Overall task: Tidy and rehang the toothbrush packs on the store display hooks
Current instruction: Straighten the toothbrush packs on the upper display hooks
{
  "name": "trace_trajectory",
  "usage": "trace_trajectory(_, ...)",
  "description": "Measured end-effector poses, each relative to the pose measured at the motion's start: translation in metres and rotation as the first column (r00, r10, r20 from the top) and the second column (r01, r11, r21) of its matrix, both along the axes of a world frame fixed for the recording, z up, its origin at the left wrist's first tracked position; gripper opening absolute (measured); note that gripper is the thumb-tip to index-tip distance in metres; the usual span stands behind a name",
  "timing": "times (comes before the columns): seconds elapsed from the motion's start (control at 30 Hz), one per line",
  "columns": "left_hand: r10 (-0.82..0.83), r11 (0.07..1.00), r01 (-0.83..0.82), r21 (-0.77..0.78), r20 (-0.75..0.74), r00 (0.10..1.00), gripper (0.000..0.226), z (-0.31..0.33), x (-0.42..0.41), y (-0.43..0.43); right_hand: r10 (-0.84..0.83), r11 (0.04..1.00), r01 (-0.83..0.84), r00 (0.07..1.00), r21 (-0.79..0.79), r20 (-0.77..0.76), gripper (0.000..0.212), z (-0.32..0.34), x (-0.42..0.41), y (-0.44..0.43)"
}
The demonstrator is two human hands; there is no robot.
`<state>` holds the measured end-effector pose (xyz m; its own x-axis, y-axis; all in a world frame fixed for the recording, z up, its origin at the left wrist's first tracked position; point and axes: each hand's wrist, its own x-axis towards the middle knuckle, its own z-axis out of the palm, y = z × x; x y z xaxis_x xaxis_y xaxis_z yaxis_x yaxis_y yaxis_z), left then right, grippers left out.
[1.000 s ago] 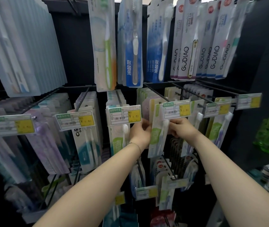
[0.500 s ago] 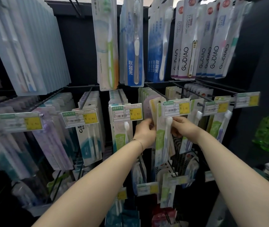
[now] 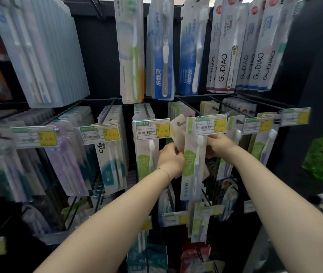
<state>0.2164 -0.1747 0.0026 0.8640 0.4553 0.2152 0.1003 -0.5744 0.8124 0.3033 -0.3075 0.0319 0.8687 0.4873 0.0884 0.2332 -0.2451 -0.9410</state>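
We are part way through hanging a pack back up. Our right hand (image 3: 218, 144) pinches the green pack (image 3: 193, 160), which stands upright in the middle row of the rack (image 3: 101, 56), its top partly behind a price tag (image 3: 210, 125). Our left hand (image 3: 171, 158) grips a pale pack (image 3: 177, 131) that tips sideways beside it. Next, we think, the pack's hole must slide onto the hook (image 3: 188, 106). The tag hides the hook's tip and the hole. The packs cover our fingertips.
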Motion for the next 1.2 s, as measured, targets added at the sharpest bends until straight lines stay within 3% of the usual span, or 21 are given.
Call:
trace_trajectory(0.17, 0.007, 0.981, -0.022, 0.192, 0.078, 0.997, 0.015, -0.011, -0.029, -0.004, -0.096, 0.994, 0.1, 0.991, -0.042, 0.093, 0.023, -0.014, 0.003, -0.006)
trace_trajectory(0.4, 0.0, 0.966, -0.034, 0.256, 0.13, 0.992, 0.018, -0.015, -0.061, 0.002, -0.292, 0.953, 0.304, 0.922, -0.01, 0.254, 0.02, -0.029, -0.019, -0.017)
trace_trajectory(0.53, -0.056, 0.981, 0.024, 0.192, 0.164, 0.985, 0.021, -0.022, -0.079, 0.01, -0.23, 0.973, 0.231, 0.935, 0.026, 0.27, 0.018, -0.033, -0.045, -0.02)
trace_trajectory(0.63, -0.142, 0.975, 0.11, 0.193, 0.163, 0.976, 0.02, -0.031, -0.095, 0.017, -0.013, 0.998, 0.029, 0.96, -0.052, 0.281, 0.004, -0.034, -0.071, -0.024)
trace_trajectory(0.7, -0.22, 0.961, 0.186, 0.204, 0.158, 0.963, 0.016, -0.038, -0.103, 0.019, 0.136, 0.987, -0.111, 0.965, -0.119, 0.225, 0.025, -0.035, -0.087, -0.024)
trace_trajectory(0.77, -0.299, 0.943, 0.263, 0.205, 0.17, 0.939, 0.013, -0.043, -0.108, 0.02, 0.21, 0.972, -0.187, 0.963, -0.146, 0.169, 0.025, -0.039, -0.098, -0.021)
trace_trajectory(0.87, -0.362, 0.928, 0.329, 0.177, 0.204, 0.91, 0.012, -0.047, -0.106, 0.013, 0.196, 0.98, -0.189, 0.975, -0.068, 0.109, 0.006, -0.051, -0.101, -0.023)
trace_trajectory(1.03, -0.337, 0.94, 0.319, 0.119, 0.199, 0.92, 0.013, -0.053, -0.09, -0.017, 0.079, 0.997, -0.08, 0.991, 0.01, 0.106, 0.017, -0.06, -0.093, -0.047)
trace_trajectory(1.2, -0.35, 0.935, 0.332, 0.127, 0.179, 0.919, 0.013, -0.055, -0.07, -0.052, 0.027, 0.999, -0.023, 0.992, -0.034, 0.122, 0.023, -0.068, -0.07, -0.076)
